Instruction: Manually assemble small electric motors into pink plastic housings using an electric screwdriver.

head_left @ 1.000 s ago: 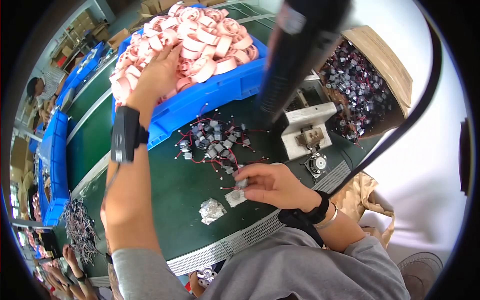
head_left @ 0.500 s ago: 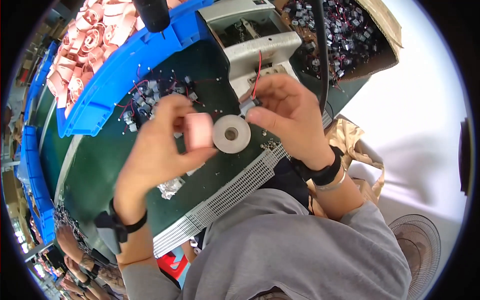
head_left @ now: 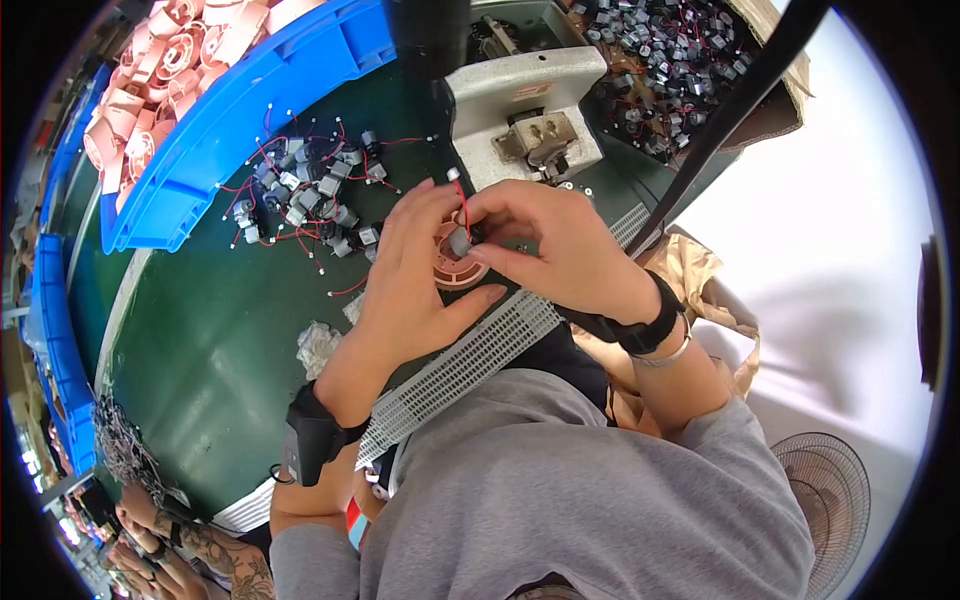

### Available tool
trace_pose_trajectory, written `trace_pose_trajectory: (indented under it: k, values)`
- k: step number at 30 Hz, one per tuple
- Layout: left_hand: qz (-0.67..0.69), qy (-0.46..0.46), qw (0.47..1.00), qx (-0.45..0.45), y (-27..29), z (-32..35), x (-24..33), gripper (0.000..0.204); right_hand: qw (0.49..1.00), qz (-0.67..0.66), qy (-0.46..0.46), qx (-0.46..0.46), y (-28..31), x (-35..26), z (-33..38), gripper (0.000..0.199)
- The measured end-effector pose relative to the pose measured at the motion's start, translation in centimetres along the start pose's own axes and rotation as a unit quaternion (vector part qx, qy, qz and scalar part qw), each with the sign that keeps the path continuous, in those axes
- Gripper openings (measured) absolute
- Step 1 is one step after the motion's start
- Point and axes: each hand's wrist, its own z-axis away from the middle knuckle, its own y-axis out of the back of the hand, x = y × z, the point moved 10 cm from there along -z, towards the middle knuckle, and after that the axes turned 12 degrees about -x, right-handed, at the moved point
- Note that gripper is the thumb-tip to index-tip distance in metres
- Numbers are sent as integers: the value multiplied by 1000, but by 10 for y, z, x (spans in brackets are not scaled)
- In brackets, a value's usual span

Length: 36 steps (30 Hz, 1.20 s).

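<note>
My left hand is curled around the side of a round pink plastic housing, whose open face points up. Between the fingertips of my right hand is a small grey motor with a red wire ending in a white plug. The motor is at the housing's opening; my fingers hide how far in it sits. Both hands meet just in front of a grey metal bench machine. To their left, several similar motors with red wires lie heaped on the green tabletop.
A blue crate full of pink housings stands at the far left. At the far right is a cardboard box of motors. A dark bar slants across the right. Another person's hands show at lower left. A fan is at lower right.
My left hand has brought the housing right and turned its open face up, over where the pale round disc showed. My right hand has moved the motor down and left to it.
</note>
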Motion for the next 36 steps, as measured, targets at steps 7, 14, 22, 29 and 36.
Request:
trace_pose_trajectory:
  k: [7, 14, 22, 29, 36]
  values:
    - [49, 106, 992, -37, 4, 6, -13, 81, 988, 130, 63, 56, 11, -21, 4, 28]
    - [72, 82, 993, 53, 0, 17, -19, 64, 970, 208, 92, 83, -5, -24, 1, 22]
    - [-40, 109, 982, 150, 7, 27, -9, 58, 919, 364, 148, 20, -20, -46, -4, 21]
    - [-138, -15, 989, 58, 7, 29, 7, 43, 921, 65, 330, 196, 40, -164, -94, 76]
    - [-62, -26, 996, 57, -4, 23, 0, 41, 940, -133, 309, -61, 40, -187, -145, 35]
